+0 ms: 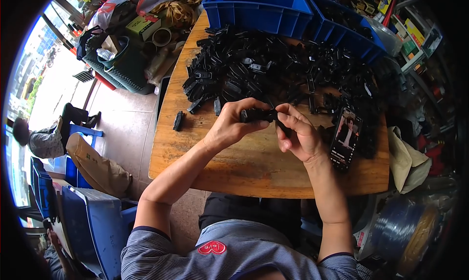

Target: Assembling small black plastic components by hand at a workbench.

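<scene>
Above the near half of the wooden table [234, 170], my left hand [228, 124] grips a small, long black plastic part [255, 115] between thumb and fingers. My right hand [300, 136] meets it from the right, with thumb and forefinger pinched at the part's end. A dark piece [282, 127] shows between the right fingers; whether it is joined to the part in my left hand, I cannot tell. Beyond both hands spreads a big heap of similar black parts [234, 67]. One loose black part [179, 121] lies apart at the left.
Two blue plastic bins [259, 15] stand along the table's far side; the right one [337, 36] holds black parts. A phone with a lit screen [346, 138] rests right of my right hand. Seated people and blue containers [95, 226] are at the left, beside a doorway.
</scene>
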`<state>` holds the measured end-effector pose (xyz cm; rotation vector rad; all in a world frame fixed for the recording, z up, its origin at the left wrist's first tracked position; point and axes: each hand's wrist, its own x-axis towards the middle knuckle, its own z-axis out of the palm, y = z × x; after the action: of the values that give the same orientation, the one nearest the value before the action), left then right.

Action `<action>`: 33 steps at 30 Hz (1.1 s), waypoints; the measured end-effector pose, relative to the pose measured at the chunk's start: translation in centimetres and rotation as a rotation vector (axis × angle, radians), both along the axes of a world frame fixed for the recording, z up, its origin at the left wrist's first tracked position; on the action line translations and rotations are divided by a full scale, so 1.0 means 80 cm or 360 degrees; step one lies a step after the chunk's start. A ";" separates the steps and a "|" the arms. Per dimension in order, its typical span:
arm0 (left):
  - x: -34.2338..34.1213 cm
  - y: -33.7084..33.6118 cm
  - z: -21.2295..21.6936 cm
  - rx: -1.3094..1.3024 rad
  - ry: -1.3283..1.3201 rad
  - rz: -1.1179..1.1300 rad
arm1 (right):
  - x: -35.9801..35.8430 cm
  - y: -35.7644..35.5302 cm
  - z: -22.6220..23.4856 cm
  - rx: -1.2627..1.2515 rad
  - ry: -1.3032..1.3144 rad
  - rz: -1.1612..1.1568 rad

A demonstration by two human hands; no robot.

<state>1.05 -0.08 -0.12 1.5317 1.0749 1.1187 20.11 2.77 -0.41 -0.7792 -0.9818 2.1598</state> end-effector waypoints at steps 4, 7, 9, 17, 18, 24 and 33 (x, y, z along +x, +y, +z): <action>-0.005 -0.003 -0.001 -0.0151 -0.0129 -0.0037 | -0.002 -0.001 -0.008 -0.0002 0.0002 0.0062; 0.003 -0.001 0.003 -0.0314 -0.0433 -0.0087 | -0.013 -0.004 -0.015 0.0687 -0.0028 -0.0130; 0.003 0.003 -0.002 -0.0506 -0.0448 -0.0129 | -0.021 -0.003 -0.014 0.0877 -0.0064 -0.0213; 0.019 0.008 0.000 -0.0525 -0.0610 -0.0044 | 0.002 0.030 -0.011 0.2095 -0.1306 -0.0824; 0.015 0.012 0.000 -0.0584 -0.0643 -0.0053 | 0.017 0.041 -0.009 0.2264 -0.1711 -0.1003; 0.059 0.138 -0.013 -0.0503 -0.0741 -0.0253 | 0.055 0.070 -0.067 0.2394 -0.2073 -0.0979; 0.156 0.419 0.146 -0.0407 -0.0869 0.0179 | 0.017 0.029 -0.049 0.2144 -0.1869 -0.0628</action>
<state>13.50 33.40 11.55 0.8982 0.8869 1.3193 21.51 5.09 -4.37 -1.2553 -2.1496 0.2055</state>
